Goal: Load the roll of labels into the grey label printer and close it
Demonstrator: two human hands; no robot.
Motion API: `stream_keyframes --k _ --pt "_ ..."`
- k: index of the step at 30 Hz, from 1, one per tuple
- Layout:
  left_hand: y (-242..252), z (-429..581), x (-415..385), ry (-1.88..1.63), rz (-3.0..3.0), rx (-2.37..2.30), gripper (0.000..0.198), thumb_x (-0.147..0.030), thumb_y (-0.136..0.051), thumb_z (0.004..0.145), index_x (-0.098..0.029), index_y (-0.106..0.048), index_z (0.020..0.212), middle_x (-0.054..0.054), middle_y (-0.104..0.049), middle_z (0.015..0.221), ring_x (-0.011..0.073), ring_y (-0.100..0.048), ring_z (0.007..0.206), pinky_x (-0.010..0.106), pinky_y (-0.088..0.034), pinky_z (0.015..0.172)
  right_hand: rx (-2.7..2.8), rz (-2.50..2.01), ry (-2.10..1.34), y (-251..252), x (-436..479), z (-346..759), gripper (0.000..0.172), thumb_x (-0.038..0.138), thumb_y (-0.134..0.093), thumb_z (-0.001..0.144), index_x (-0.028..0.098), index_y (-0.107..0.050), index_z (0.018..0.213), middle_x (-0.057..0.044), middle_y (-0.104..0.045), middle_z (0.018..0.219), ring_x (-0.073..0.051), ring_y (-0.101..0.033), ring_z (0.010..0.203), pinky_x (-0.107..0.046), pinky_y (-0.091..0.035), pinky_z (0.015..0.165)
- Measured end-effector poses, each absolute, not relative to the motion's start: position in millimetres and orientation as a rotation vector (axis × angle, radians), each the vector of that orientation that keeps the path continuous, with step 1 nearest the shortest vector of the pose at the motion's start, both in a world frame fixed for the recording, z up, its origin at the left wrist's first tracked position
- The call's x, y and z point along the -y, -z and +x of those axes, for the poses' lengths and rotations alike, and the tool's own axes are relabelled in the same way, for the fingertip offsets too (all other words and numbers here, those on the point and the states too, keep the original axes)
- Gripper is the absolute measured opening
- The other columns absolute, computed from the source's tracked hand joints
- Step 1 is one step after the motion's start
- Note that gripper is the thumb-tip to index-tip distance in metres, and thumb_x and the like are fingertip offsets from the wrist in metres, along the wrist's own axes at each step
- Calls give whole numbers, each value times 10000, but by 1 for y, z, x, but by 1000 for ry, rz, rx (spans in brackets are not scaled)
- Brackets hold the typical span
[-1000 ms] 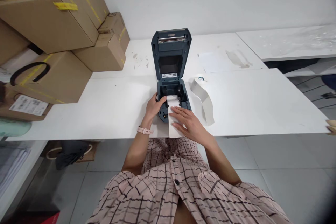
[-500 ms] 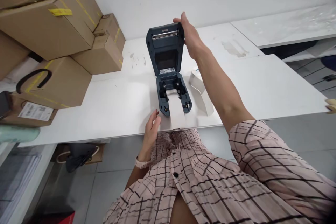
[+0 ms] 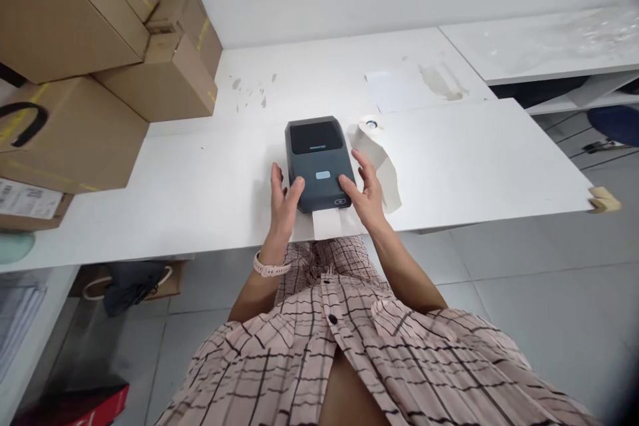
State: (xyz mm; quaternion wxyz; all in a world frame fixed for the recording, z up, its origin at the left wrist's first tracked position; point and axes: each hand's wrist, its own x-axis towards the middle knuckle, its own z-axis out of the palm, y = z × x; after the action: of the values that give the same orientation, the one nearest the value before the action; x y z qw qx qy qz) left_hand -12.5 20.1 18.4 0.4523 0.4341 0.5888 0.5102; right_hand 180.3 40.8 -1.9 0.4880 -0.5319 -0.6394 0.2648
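Observation:
A dark blue-grey label printer (image 3: pixel 322 166) stands on the white table with its lid down. A white paper strip (image 3: pixel 327 224) sticks out of its front, over the table edge. My left hand (image 3: pixel 284 206) is at the printer's front left corner, its thumb at the lid's edge and the fingers spread. On the opposite side, my right hand (image 3: pixel 367 196) has its thumb at the front right of the lid, with the other fingers apart. Just right of the printer is a label roll (image 3: pixel 371 125) with its loose end unrolled along the table.
Cardboard boxes (image 3: pixel 114 126) are stacked at the left of the table (image 3: pixel 224 213). A white sheet (image 3: pixel 387 91) lies behind the roll. The table's front right corner has a tan cover (image 3: pixel 605 200). Clear plastic (image 3: pixel 606 33) lies on the surface at far right.
The printer's lid has swung from raised to down. My right hand has come down from the lid's top to the front right, and my left hand has moved up beside the front left corner.

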Motion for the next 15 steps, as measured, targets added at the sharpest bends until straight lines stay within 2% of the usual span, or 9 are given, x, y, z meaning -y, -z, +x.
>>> stream_keyframes --k 2,4,7,9,12,15 --pt "-13 -7 -21 -1215 1018 -1413 996 -655 -697 869 -368 -186 1674 56 -222 1779 343 -265 1626 472 -404 1268 1521 -1297 -827 13 -47 182 752 570 -529 1021 330 -222 1664 -106 -334 1728 -300 -372 1578 -568 -442 1214" --pt "-11 -5 -20 -1187 1008 -1344 943 -626 -693 881 -342 -245 1662 88 -349 1728 364 -387 1568 480 -474 1215 1482 -1267 -1017 21 -51 183 819 597 -509 1021 307 -132 1687 -126 -355 1718 -299 -429 1546 -542 -499 1173" --pt "-14 -5 -19 -1202 1047 -1254 819 -598 -665 907 -315 -363 1614 111 -510 1617 366 -517 1469 494 -513 1168 1413 -1206 -1203 26 -51 184 880 649 -516 999 290 -108 1692 -135 -404 1690 -296 -502 1493 -513 -530 1156" --pt "-15 -5 -20 -1225 1084 -1232 774 -592 -655 914 -303 -406 1587 114 -553 1573 356 -557 1426 490 -519 1153 1383 -1188 -1248 26 -50 184 942 692 -539 970 292 -89 1693 -137 -392 1694 -303 -500 1493 -511 -528 1160" --pt "-12 -6 -18 -1222 1129 -1247 744 -599 -638 922 -298 -425 1568 107 -554 1567 341 -547 1427 468 -500 1160 1333 -1184 -1284 23 -50 184 1011 743 -567 924 287 -97 1694 -136 -385 1695 -318 -485 1501 -521 -497 1191" --pt "-2 -6 2 -1263 1099 -1435 777 -608 -699 876 -303 -434 1540 116 -506 1590 317 -526 1430 428 -501 1122 1274 -1173 -1324 18 -48 183 1049 756 -604 890 296 -113 1694 -118 -376 1701 -334 -448 1523 -542 -436 1235"
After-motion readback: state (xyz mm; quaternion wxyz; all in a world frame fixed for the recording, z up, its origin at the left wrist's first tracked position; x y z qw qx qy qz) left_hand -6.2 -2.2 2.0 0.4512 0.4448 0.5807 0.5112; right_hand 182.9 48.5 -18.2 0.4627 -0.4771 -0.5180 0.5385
